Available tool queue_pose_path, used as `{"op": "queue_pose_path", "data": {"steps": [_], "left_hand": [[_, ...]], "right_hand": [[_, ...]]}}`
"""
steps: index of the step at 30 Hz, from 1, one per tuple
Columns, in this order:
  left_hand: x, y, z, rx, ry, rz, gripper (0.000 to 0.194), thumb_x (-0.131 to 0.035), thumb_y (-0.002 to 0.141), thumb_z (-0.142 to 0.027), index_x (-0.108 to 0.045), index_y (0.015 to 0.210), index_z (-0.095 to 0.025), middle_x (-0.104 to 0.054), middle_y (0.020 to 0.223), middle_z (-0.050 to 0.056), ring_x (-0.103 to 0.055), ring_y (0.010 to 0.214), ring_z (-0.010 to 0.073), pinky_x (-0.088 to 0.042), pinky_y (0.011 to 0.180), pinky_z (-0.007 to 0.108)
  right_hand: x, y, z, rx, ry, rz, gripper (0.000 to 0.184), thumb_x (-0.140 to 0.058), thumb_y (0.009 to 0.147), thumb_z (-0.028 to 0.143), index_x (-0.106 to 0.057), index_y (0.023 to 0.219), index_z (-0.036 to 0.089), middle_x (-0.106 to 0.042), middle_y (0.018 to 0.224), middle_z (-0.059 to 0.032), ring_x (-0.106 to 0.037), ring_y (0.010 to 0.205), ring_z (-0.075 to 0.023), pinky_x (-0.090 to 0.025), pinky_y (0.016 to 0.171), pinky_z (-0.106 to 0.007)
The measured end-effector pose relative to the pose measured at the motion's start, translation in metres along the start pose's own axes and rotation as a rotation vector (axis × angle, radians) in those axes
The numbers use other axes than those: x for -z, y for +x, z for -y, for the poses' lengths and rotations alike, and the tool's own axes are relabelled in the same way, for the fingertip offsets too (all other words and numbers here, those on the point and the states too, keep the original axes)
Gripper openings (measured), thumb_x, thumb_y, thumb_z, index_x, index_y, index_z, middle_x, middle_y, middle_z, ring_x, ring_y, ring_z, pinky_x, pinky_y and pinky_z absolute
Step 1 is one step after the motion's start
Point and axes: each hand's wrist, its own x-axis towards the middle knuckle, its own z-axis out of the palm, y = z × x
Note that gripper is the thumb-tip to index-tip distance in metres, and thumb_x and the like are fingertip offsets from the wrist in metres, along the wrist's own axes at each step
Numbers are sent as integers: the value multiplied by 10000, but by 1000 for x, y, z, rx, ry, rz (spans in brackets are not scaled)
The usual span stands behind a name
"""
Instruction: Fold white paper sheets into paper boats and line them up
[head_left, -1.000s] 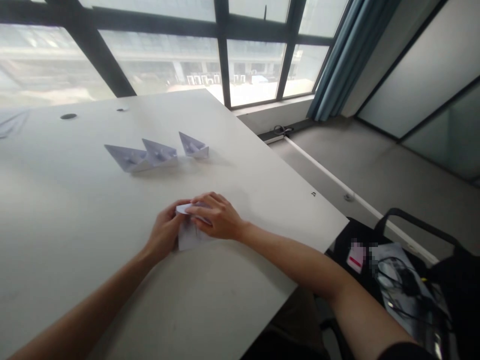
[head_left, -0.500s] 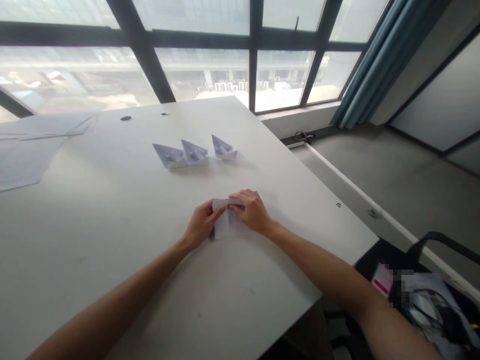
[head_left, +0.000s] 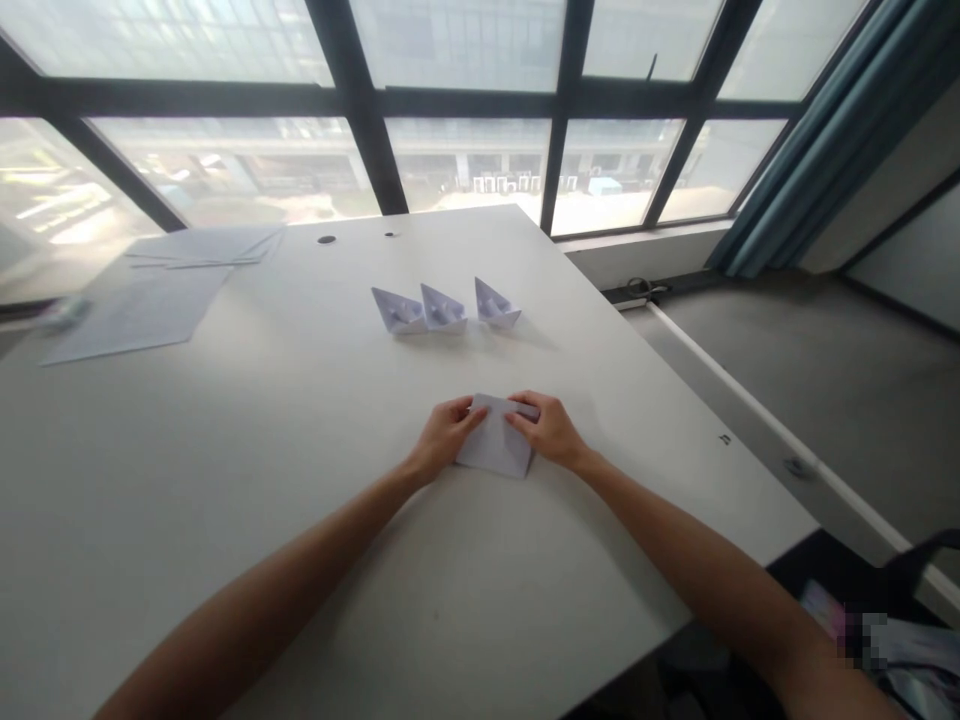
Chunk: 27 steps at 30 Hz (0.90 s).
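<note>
A small folded sheet of white paper (head_left: 496,445) is held between my two hands just above or on the table, its lower edge toward me. My left hand (head_left: 448,432) is closed on its left side, thumb lying on the near face. On the right side, my right hand (head_left: 549,425) pinches the upper corner with thumb and fingers; the fingers behind the paper are hidden. Beyond my hands three white paper boats stand in a row: a left boat (head_left: 401,313), a middle boat (head_left: 445,311) touching or nearly touching it, and a right boat (head_left: 497,306) set apart.
The white table (head_left: 300,430) spreads around my hands. Loose paper sheets (head_left: 150,310) lie at its far left. Windows (head_left: 465,160) rise behind it. Past the right edge are a white floor rail (head_left: 750,408) and a dark chair (head_left: 817,560) with items on it.
My view has swung left, so everything appears farther right. The folded paper now shows a smooth face instead of the centre crease, and my hands have moved apart to its sides.
</note>
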Motion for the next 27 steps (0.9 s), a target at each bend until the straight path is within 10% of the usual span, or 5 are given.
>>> {"op": "queue_pose_path", "data": {"steps": [19, 23, 27], "left_hand": [[7, -2, -13, 47, 162, 106, 475, -644, 829, -538, -730, 1006, -106, -708, 810, 42, -626, 682, 177, -436, 574, 230], [9, -9, -26, -178, 405, -21, 399, -582, 899, -488, -759, 938, -132, -718, 754, 12, -654, 677, 182, -476, 588, 242], [15, -18, -41, -685, 613, -131, 218, -600, 932, -311, -734, 1087, -236, -733, 1091, 36, -672, 1023, 218, -520, 901, 348]], "right_hand": [[5, 4, -9, -207, 194, 81, 235, -694, 784, 375, -688, 750, 142, -645, 674, -13, -559, 601, -149, -392, 524, -240], [4, -1, 7, -26, 185, -7, 164, -658, 848, 341, -690, 846, 180, -688, 765, -25, -614, 695, -175, -472, 629, -281], [9, 2, 27, 329, 25, -93, 67, -604, 902, 241, -667, 924, 232, -714, 1009, -47, -629, 986, -215, -471, 900, -384]]}}
